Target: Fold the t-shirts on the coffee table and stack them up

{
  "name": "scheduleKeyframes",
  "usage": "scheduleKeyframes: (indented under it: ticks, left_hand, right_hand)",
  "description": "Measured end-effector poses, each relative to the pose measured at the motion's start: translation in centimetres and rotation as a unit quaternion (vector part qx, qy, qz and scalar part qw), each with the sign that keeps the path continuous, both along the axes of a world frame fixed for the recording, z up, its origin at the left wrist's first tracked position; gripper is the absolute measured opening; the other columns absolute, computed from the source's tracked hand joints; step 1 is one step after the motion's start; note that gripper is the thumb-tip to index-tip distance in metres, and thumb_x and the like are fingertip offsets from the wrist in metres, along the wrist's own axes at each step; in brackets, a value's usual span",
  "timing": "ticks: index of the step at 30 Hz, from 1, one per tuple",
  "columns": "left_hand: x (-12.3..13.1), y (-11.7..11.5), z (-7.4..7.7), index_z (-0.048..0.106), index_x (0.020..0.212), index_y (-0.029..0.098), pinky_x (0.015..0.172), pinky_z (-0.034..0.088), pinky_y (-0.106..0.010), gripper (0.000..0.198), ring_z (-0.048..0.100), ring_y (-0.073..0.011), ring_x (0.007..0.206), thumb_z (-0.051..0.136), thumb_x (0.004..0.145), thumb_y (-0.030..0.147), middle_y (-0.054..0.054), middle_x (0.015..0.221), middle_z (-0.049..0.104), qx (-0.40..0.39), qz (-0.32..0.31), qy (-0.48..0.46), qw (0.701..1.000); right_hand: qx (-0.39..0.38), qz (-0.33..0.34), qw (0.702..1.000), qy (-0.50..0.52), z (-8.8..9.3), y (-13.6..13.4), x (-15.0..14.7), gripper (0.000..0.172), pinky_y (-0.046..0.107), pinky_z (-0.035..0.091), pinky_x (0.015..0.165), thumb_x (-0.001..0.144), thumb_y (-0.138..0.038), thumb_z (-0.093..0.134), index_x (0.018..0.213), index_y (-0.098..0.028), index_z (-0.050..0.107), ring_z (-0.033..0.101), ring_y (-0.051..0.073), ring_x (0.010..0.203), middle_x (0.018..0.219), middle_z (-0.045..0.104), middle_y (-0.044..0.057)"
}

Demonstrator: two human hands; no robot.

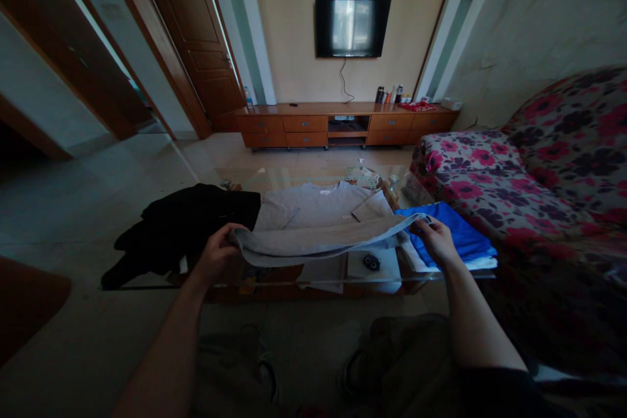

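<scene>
A light grey T-shirt (323,208) lies on the glass coffee table (284,279), its collar toward the far side and its short sleeves folded inward. My left hand (221,249) pinches the left corner of its near hem. At the right corner of that hem, my right hand (435,239) is closed on the cloth. The hem end is lifted off the glass and sags between both hands. To the left sits a heap of black clothing (196,219). Folded blue clothing (450,232) rests on the right, just beyond my right hand, with white cloth under it.
A flower-patterned sofa (490,176) stands along the right. Under the glass are papers (321,274) and a small black object (371,262). A low wooden cabinet (306,124) and a wall-mounted television (353,27) are at the back. Small glassware (394,184) stands at the table's far right.
</scene>
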State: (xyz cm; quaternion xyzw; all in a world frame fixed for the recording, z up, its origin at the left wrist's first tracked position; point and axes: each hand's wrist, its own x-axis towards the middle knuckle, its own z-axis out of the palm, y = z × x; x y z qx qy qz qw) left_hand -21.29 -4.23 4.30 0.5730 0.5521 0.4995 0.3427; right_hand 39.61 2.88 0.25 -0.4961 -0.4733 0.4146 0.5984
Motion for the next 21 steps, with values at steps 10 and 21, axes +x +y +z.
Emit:
scheduleKeyframes:
  ticks: [10, 21]
  left_hand:
    - [-1.5, -0.9, 1.5, 0.075, 0.094, 0.020, 0.084, 0.053, -0.031, 0.039, 0.066, -0.0221, 0.090, 0.076, 0.080, 0.056, -0.003, 0.092, 0.072, 0.016, 0.067, 0.126, 0.990]
    - [-7.4, -5.7, 1.9, 0.076, 0.081, 0.024, 0.070, 0.053, -0.041, 0.042, 0.065, -0.0240, 0.072, 0.092, 0.059, 0.056, -0.004, 0.077, 0.073, -0.094, 0.045, -0.123, 0.987]
  right_hand:
    - [-0.018, 0.005, 1.000, -0.007, 1.9, -1.5, 1.7, 0.033, 0.030, 0.052, 0.067, 0.073, -0.053, 0.088, 0.082, -0.024, 0.074, 0.059, 0.017, 0.069, 0.078, 0.068, 0.001]
    - [-0.010, 0.158, 0.987, 0.033, 3.4, -5.8, 6.7, 0.039, 0.048, 0.050, 0.071, 0.064, -0.065, 0.083, 0.067, -0.030, 0.066, 0.060, 0.026, 0.060, 0.059, 0.060, 0.005]
